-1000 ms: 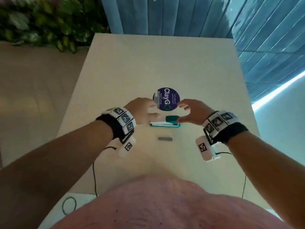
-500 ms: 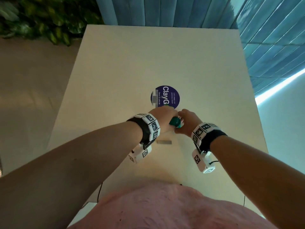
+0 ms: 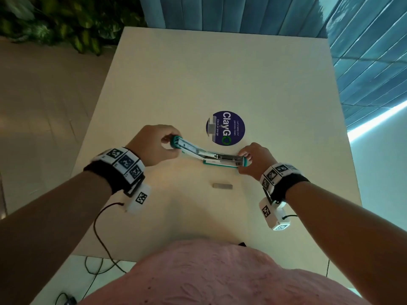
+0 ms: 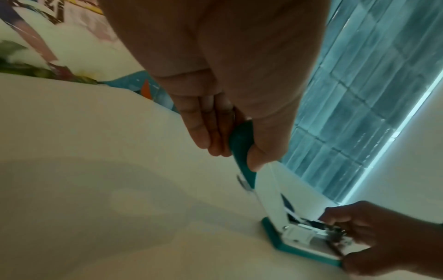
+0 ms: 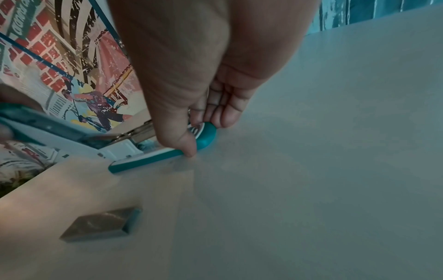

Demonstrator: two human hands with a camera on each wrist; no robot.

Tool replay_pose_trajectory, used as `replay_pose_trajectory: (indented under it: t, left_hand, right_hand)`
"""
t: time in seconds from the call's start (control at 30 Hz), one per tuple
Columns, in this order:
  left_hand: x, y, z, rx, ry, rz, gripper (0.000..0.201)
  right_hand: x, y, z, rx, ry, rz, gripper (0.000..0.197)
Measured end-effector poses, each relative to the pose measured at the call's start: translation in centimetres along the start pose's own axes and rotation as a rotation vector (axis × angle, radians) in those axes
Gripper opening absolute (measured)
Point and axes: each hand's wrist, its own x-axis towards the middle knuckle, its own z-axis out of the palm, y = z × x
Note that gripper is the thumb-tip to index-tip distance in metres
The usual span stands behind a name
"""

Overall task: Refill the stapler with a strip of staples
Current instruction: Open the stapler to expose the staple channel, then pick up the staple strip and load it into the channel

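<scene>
A teal and white stapler [image 3: 217,158] lies on the beige table [image 3: 198,73], swung wide open. Its lid [image 3: 187,146] points up to the left and the metal staple channel [image 3: 226,158] is bared. My left hand [image 3: 164,144] pinches the raised lid's teal tip [image 4: 241,144] between thumb and fingers. My right hand [image 3: 247,160] pinches the front end of the stapler's base [image 5: 203,139] against the table. A grey strip of staples [image 3: 222,186] lies loose on the table just in front of the stapler, also seen as a strip of staples [image 5: 103,224] near the right wrist.
A round purple sticker [image 3: 225,128] is on the table just behind the stapler. Thin black cables [image 3: 99,236] hang off the table's near left edge. Green plants [image 3: 55,20] stand beyond the far left corner, and a blue slatted wall [image 3: 363,51] runs along the right.
Both hands closed on the shut stapler, then drew apart. The left hand swung the lid up and to the left, so the stapler now lies open. The staple strip has not moved.
</scene>
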Motion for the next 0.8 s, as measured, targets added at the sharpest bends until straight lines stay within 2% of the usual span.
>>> replay_pose_trajectory:
  t: [0.23, 0.43, 0.5, 0.57, 0.6, 0.67, 0.73, 0.8]
  left_hand:
    - [0.1, -4.2, 1.6, 0.066, -0.068, -0.142, 0.032]
    - [0.3, -5.2, 2.8, 0.12, -0.104, -0.159, 0.032]
    - [0.2, -5.3, 2.8, 0.117, -0.102, -0.16, 0.032]
    - [0.1, -5.4, 2.8, 0.124, -0.095, -0.149, 0.033]
    - [0.1, -5.4, 2.9, 0.125, -0.089, -0.145, 0.032]
    - [-0.1, -5.4, 3.1, 0.116, -0.071, -0.142, 0.032]
    - [-0.2, -5.4, 3.2, 0.103, -0.055, -0.149, 0.032]
    - [-0.3, -5.4, 3.2, 0.096, -0.05, -0.153, 0.031]
  right_hand:
    - [0.0, -0.2, 0.0, -0.028, -0.004, 0.007, 0.035]
    - [-0.2, -0.5, 0.0, -0.048, -0.013, 0.023, 0.041]
    - [-1.0, -1.2, 0.1, -0.04, 0.071, -0.026, 0.049]
    - [-2.2, -2.4, 0.4, -0.057, 0.14, -0.171, 0.044]
    - [-2.9, -2.9, 0.8, -0.078, 0.106, -0.237, 0.04]
    - [-4.0, -3.4, 1.9, -0.186, -0.067, -0.318, 0.043]
    - [-4.7, -2.9, 3.3, -0.279, -0.209, -0.332, 0.048]
    - [-5.0, -2.4, 4.1, -0.228, -0.231, -0.304, 0.046]
